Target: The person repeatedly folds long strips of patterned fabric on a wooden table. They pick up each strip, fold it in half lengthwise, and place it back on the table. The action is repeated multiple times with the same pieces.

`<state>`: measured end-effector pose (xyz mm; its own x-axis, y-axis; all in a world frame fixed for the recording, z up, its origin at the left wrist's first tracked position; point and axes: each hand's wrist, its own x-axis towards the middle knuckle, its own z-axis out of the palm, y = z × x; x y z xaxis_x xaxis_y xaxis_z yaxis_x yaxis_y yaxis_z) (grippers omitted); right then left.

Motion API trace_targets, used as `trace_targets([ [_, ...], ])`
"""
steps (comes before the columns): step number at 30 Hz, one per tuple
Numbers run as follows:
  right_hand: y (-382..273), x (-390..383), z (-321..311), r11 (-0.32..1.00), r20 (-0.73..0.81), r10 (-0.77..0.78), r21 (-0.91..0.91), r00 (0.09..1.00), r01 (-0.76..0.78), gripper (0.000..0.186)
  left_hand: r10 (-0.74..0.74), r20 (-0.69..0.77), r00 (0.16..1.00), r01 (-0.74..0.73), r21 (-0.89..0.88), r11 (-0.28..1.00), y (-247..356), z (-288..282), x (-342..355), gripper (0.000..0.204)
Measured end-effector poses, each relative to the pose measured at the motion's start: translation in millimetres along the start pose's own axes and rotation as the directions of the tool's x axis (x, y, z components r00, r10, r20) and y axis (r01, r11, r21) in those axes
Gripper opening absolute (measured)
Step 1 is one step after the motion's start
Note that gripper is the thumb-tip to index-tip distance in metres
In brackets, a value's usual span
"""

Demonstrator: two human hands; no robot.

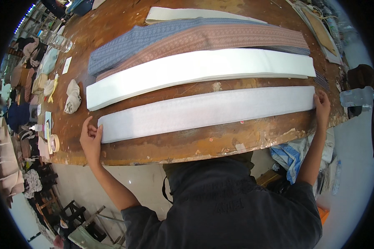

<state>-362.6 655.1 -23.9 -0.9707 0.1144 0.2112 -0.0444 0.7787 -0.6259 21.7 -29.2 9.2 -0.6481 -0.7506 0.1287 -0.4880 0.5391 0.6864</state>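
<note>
A long, folded white fabric strip [207, 112] lies flat across the near part of the table, spanning the gap between my hands. At its left end is my left hand [90, 137], fingers apart and the thumb against the strip's edge. My right hand [322, 108] is at the other end, its fingers bent in and closed on the corner. Just beyond lies a thicker stack of white fabric strips [203, 68]. Behind that, a pinkish-brown patterned fabric [220, 36] partly overlaps a blue-grey patterned fabric [124, 46].
A cream strip [195, 14] lies at the far side of the wooden table [174, 151]. To the left are a bunched cream cloth [73, 97], a tape roll [54, 143] and a clear bottle [60, 42]. Another bottle [356, 97] is at the right edge.
</note>
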Motion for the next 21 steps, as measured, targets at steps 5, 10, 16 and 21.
trace_targets([
  [5,-50,12,6,0.812,-0.145,-0.55,-0.325,0.823,0.485,0.027,0.203,-0.085,0.975,-0.178,0.237,0.955,26,-1,20,0.027],
  [10,-119,44,38,0.524,0.023,-0.812,-0.413,0.584,0.745,0.03,0.473,0.008,0.881,-0.461,0.232,0.856,65,18,43,0.024],
  [16,-170,68,70,0.413,0.205,-0.839,-0.364,0.504,0.835,0.035,0.474,0.076,0.877,-0.479,0.192,0.857,85,31,46,0.024],
  [21,-178,72,85,0.342,0.286,-0.841,-0.376,0.459,0.861,0.036,0.475,0.089,0.876,-0.482,0.209,0.851,85,30,43,0.024],
])
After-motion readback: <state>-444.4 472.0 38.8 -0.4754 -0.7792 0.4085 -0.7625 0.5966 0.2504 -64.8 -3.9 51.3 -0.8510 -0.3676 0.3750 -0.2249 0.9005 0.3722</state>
